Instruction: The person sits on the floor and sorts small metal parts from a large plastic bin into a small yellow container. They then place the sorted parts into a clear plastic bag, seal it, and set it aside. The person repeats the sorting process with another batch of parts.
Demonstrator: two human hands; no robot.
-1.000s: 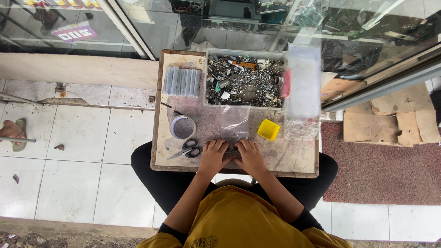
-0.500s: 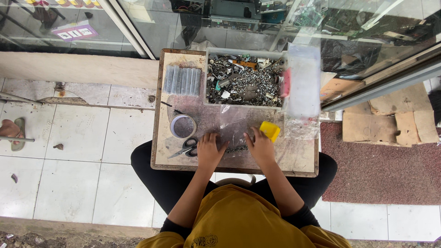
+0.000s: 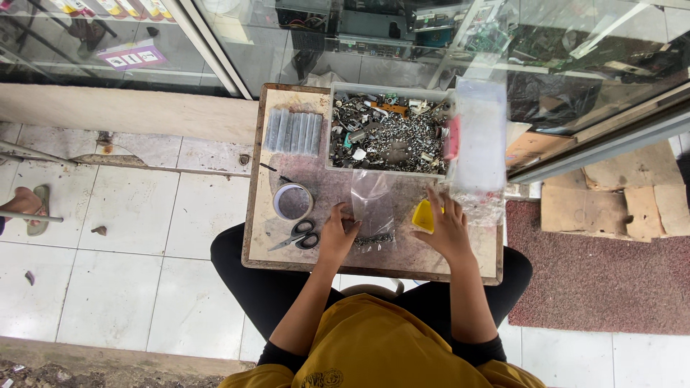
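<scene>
I look straight down at a wooden board [image 3: 266, 208] resting on my lap. My left hand [image 3: 338, 231] pinches the left edge of a small clear plastic bag [image 3: 373, 202] that lies flat on the board, with small metal bits at its lower end. My right hand [image 3: 447, 228] rests with fingers spread over a yellow scoop [image 3: 422, 215] at the bag's right. Whether it grips the scoop is unclear. A clear tray [image 3: 388, 132] full of small metal parts stands at the far side of the board.
A tape roll [image 3: 293, 201] and black-handled scissors [image 3: 300, 235] lie left of my left hand. A row of grey tubes [image 3: 293, 131] lies at the board's far left. A stack of clear bags [image 3: 476, 140] lies at the right. Behind stands a glass showcase [image 3: 445, 36]; cardboard [image 3: 611, 205] lies to the right.
Both hands have moved away from each other and further up the board. The right hand went to the yellow scoop, the left to the edge of the clear bag.
</scene>
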